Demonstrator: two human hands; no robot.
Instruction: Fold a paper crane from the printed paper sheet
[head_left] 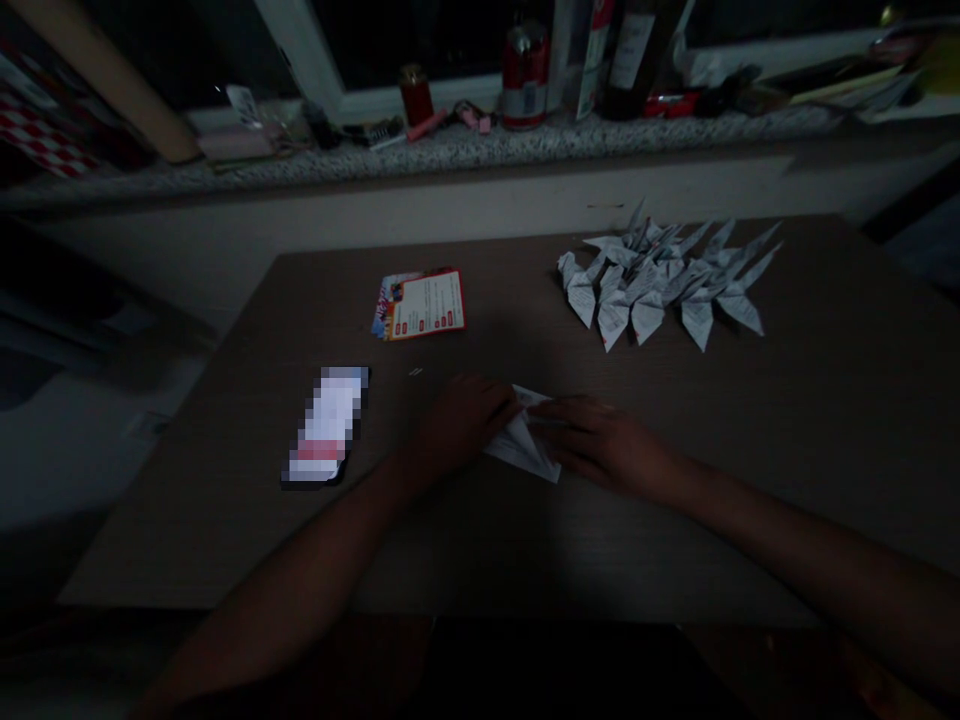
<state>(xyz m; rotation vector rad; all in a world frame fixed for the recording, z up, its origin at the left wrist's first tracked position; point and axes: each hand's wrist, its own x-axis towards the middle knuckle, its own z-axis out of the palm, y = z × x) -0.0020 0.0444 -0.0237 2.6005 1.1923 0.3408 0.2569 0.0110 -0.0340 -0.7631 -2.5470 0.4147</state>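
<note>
Paper birds [651, 300] look complete near the desk's [810, 420] far-right corner; one sheet [529, 458] is part-folded — left hand [465, 420] holding it, right hand [607, 445] grip unclear.

The left hand [465, 425] and right hand [615, 447] are bare, their slender fingers [576, 410] slightly blurred in the dim light, and the uncovered left forearm [322, 560] and right forearm [787, 538] widen smoothly away from narrower wrists [684, 482].
</note>
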